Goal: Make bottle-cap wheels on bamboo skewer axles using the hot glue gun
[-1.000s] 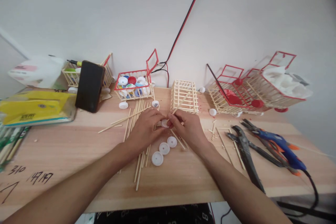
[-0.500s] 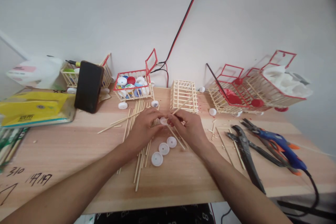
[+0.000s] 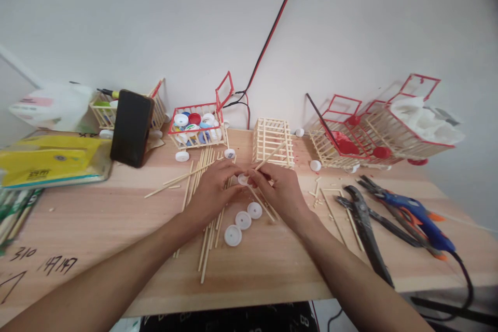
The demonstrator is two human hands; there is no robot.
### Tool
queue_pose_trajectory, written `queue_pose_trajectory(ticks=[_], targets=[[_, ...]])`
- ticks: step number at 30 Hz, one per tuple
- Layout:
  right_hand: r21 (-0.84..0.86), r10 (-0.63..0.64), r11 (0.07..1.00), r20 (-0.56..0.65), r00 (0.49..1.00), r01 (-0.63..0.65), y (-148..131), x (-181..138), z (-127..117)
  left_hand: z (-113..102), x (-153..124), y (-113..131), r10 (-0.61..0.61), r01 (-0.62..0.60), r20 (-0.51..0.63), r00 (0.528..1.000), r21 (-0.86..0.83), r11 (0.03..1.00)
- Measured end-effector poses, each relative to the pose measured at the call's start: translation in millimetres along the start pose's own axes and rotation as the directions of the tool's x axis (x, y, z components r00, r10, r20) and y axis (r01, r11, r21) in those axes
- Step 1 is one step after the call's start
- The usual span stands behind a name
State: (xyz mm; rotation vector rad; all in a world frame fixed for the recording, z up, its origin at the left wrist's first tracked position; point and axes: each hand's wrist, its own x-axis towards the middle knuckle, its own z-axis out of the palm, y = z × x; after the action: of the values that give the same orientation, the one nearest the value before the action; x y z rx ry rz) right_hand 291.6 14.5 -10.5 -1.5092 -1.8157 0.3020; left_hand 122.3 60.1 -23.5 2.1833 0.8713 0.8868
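Between my hands a white bottle cap is held up off the table. My left hand grips its left edge with thumb and fingers. A thin wooden stick is pinched in my right hand, its near end at the cap. Whether the tip goes into the cap I cannot tell. Below my hands three more white caps lie in a slanting row, hollow side up. Loose wooden sticks lie under and beside my left hand. A small slatted stick basket stands just behind my hands.
Little stick carts with red rims stand along the wall, one filled with bottle caps. On the right lie black-jawed pliers and a blue hot glue gun with its cable. A phone leans at the left, near a yellow packet.
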Motion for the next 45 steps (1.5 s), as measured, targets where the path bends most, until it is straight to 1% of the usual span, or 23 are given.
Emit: queue_pose_trajectory(ticks=[5,11,17,27,45], targets=[[0.012,-0.009,1.000,0.001,1.000,0.009,0.3,0.0,-0.2,0.9,0.2,-0.3,0.004,-0.004,-0.003,1.000,0.006,1.000],[-0.010,-0.002,1.000,0.006,1.000,0.003,0.2,0.4,-0.2,-0.1,0.8,0.9,0.010,-0.010,0.012,1.000,-0.009,1.000],[-0.007,0.009,1.000,0.011,1.000,-0.009,-0.6,0.1,-0.3,0.1,0.3,0.9,0.001,-0.001,-0.004,1.000,-0.001,1.000],[-0.008,0.012,1.000,0.021,1.000,-0.012,-1.1,-0.1,-0.5,-0.5,1.1,1.5,0.003,-0.004,0.016,1.000,0.005,1.000],[0.012,0.011,1.000,0.006,1.000,-0.011,-1.0,0.2,-0.1,-0.5,1.1,0.4,0.018,-0.018,0.014,1.000,-0.014,1.000]])
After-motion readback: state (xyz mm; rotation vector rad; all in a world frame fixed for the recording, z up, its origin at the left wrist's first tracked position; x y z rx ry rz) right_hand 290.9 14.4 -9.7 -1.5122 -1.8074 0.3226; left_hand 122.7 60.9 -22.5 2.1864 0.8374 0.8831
